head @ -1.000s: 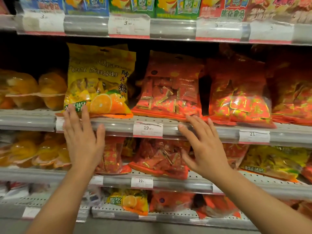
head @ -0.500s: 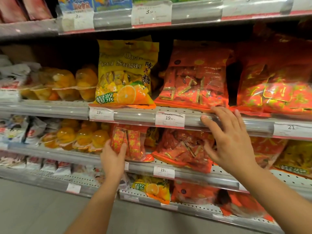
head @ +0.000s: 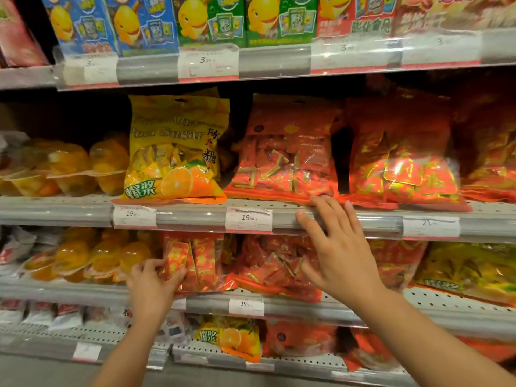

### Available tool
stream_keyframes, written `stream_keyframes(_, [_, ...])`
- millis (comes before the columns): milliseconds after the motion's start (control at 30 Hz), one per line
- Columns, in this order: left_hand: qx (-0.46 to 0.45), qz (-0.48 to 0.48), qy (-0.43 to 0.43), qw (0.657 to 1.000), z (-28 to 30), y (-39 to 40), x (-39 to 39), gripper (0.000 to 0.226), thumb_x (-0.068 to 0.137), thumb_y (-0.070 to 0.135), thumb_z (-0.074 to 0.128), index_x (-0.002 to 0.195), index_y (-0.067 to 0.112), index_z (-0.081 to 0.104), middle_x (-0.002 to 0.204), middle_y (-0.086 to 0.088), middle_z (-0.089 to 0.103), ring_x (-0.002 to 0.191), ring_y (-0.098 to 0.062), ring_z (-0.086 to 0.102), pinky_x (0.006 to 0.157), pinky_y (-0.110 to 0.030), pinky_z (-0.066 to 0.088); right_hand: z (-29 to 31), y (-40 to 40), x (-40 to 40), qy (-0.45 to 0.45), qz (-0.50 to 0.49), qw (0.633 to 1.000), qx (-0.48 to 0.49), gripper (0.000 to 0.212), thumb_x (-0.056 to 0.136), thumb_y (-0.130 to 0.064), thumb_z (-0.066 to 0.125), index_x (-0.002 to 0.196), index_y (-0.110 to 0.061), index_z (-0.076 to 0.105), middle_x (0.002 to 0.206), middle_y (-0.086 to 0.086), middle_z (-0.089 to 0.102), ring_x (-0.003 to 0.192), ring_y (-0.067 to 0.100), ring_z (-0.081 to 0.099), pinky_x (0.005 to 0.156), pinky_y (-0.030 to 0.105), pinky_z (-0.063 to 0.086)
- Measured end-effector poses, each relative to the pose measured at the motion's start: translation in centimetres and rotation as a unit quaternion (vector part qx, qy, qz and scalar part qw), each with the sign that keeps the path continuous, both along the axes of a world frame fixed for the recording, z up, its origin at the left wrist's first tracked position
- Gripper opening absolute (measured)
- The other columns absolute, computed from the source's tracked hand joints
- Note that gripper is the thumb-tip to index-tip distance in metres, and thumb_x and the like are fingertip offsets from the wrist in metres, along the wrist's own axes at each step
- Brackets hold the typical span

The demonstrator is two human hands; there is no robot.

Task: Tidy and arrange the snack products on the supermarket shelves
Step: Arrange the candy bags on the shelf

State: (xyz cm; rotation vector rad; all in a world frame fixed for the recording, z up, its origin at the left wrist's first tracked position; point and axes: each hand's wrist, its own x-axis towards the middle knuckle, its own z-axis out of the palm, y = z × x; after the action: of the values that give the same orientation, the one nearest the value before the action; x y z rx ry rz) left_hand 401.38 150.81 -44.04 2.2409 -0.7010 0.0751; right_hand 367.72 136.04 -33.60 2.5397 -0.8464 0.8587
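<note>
Down on the lower shelf, a red candy bag stands upright, long axis vertical, printed face out toward the aisle, wedged between the orange jelly cups and a slumped red packet. Left hand is right on it: fingers curled round the bag's lower left edge, thumb up near its top corner, a proper hold. That's clearly the nearer hand, with the bag just up and to the right of its palm. Right hand hangs open in front, fingers spread, tips touching the rail of the middle shelf just below another red bag, gripping nothing. I'd say squaring this bag up depends on the left hand.
</note>
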Motion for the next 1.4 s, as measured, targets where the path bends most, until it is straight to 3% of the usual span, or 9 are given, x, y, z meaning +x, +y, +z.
stream_keyframes(133, [-0.040,-0.029,0.074,0.996,0.6,0.1,-1.7,0.055,0.083,0.048,0.075,0.124,0.019,0.051,0.110,-0.008,0.068,0.081,-0.022,0.064,0.068,-0.044,0.058,0.3,0.2,-0.1,0.013,-0.009,1.000,0.013,0.074,0.075,-0.044,0.064,0.143,-0.019,0.050,0.161,0.016,0.030,0.152,0.037,0.021,0.123,0.058,0.016])
stream_keyframes(367, [-0.064,-0.063,0.137,0.987,2.9,0.0,-0.7,0.103,0.070,0.074,0.071,0.141,0.004,0.046,0.120,-0.017,0.068,0.095,-0.033,0.066,0.080,-0.043,0.050,0.1,0.5,0.2,-0.007,-0.010,1.000,0.020,0.073,0.074,-0.043,0.066,0.142,-0.021,0.050,0.162,0.015,0.028,0.153,0.035,0.019,0.123,0.057,0.016])
stream_keyframes(533, [-0.041,-0.103,0.198,0.974,4.5,0.0,-1.3,0.072,0.067,0.074,0.074,0.101,0.011,0.072,0.069,0.006,0.070,0.071,-0.018,0.066,0.062,-0.030,0.045,-0.1,0.5,0.3,-0.013,-0.015,1.000,0.016,0.072,0.074,-0.043,0.066,0.141,-0.020,0.050,0.162,0.014,0.028,0.153,0.034,0.018,0.123,0.057,0.017])
stream_keyframes(700, [-0.116,-0.145,0.315,0.931,4.6,0.0,-1.7,0.043,0.077,0.033,0.082,0.114,0.015,0.068,0.084,-0.004,0.079,0.079,-0.027,0.075,0.069,-0.037,0.056,-0.2,0.4,0.5,-0.015,-0.016,1.000,0.014,0.072,0.075,-0.042,0.065,0.141,-0.020,0.050,0.161,0.014,0.029,0.153,0.034,0.018,0.123,0.058,0.017])
stream_keyframes(833, [-0.150,-0.169,0.302,0.926,4.6,0.4,-2.7,0.032,0.081,0.026,0.079,0.108,0.016,0.066,0.071,-0.004,0.073,0.058,-0.019,0.065,0.083,-0.065,0.052,-0.3,0.3,0.4,-0.012,-0.017,1.000,0.014,0.071,0.075,-0.043,0.064,0.142,-0.021,0.050,0.162,0.014,0.028,0.154,0.034,0.017,0.123,0.058,0.017])
stream_keyframes(933, [-0.160,-0.137,0.305,0.929,4.5,1.7,-3.4,0.044,0.075,0.034,0.081,0.112,0.014,0.067,0.085,-0.007,0.078,0.073,-0.027,0.074,0.082,-0.055,0.057,-0.3,0.2,0.5,-0.011,-0.017,1.000,0.013,0.071,0.075,-0.045,0.065,0.141,-0.021,0.049,0.161,0.014,0.028,0.154,0.034,0.017,0.122,0.059,0.017])
stream_keyframes(1067, [-0.072,-0.127,0.175,0.974,3.1,4.9,-5.0,0.066,0.064,0.064,0.084,0.114,0.025,0.070,0.094,0.001,0.076,0.089,-0.022,0.069,0.081,-0.043,0.051,-0.5,0.1,0.5,-0.016,-0.013,1.000,0.011,0.071,0.076,-0.046,0.064,0.141,-0.021,0.049,0.161,0.014,0.028,0.154,0.034,0.016,0.122,0.059,0.017])
stream_keyframes(1233, [0.050,-0.203,0.062,0.976,-0.8,8.0,-5.5,0.065,0.067,0.079,0.068,0.128,0.059,0.057,0.154,0.012,0.045,0.139,-0.019,0.047,0.112,-0.047,0.040,-0.6,0.0,0.4,-0.021,-0.001,1.000,0.004,0.072,0.076,-0.045,0.064,0.142,-0.019,0.050,0.162,0.014,0.028,0.154,0.034,0.015,0.122,0.060,0.017])
stream_keyframes(1400, [0.138,-0.267,-0.227,0.927,2.0,7.1,-9.7,0.044,0.085,0.077,0.039,0.116,0.052,0.058,0.088,0.015,0.076,0.075,-0.013,0.075,0.058,-0.033,0.061,-0.3,-0.3,-0.9,0.011,0.040,0.999,0.000,0.079,0.080,-0.045,0.063,0.152,-0.018,0.042,0.167,0.014,0.017,0.156,0.033,0.007,0.123,0.057,0.015])
